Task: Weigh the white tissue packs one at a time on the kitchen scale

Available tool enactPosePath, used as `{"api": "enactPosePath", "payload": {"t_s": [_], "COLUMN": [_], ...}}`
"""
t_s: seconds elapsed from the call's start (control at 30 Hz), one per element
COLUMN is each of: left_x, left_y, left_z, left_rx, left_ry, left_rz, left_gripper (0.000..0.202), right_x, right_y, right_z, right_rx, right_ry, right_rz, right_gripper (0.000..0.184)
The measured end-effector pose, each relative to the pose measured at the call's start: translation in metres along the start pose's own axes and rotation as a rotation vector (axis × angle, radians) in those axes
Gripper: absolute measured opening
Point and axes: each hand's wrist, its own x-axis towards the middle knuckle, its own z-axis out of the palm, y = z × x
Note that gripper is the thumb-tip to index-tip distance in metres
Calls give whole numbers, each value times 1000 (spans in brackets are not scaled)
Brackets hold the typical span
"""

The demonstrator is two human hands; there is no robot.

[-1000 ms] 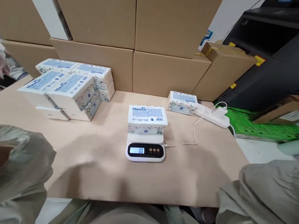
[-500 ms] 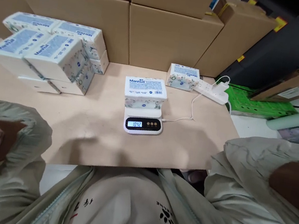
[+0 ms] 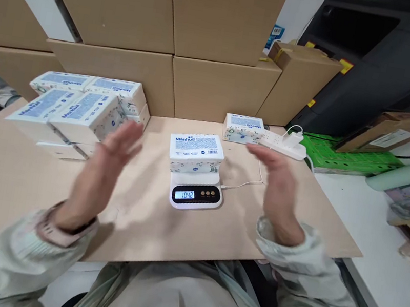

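Observation:
A white tissue pack with blue Manhua print rests on a small white digital scale, whose lit display reads 104.2. My left hand hovers to the left of the scale, fingers stretched out and holding nothing. On the other side, my right hand is raised with its fingers extended, slightly blurred, also without anything in it. Neither hand touches the pack. Behind my left hand stand stacked tissue packs, several of them. One more tissue pack lies at the back right, beyond my right hand.
Cardboard boxes form a wall along the back of the table. A white power strip sits at the back right, and a white cable runs to the scale. Further right are a green crate and a large dark machine.
Both hands have come up from the lower edges to either side of the scale. The camera view has tilted upward. The pack on the scale and the reading are unchanged.

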Motion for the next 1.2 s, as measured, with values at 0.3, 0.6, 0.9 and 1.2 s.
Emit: {"api": "enactPosePath", "payload": {"t_s": [0.3, 0.6, 0.9, 1.2], "left_x": [3, -4, -5, -4], "left_y": [-59, -66, -66, -68], "left_z": [18, 5, 4, 5], "left_rx": [-100, -182, -222, -214], "left_ry": [-129, -79, -83, -102], "left_rz": [-365, -393, -399, -393], "left_gripper": [81, 80, 78, 80], "right_x": [8, 0, -1, -2], "right_y": [37, 37, 32, 29], "right_z": [29, 19, 19, 23], "right_rx": [54, 122, 122, 118], "right_ry": [-263, -198, -227, -263], "right_rz": [431, 459, 462, 460], "right_gripper": [95, 82, 83, 86]}}
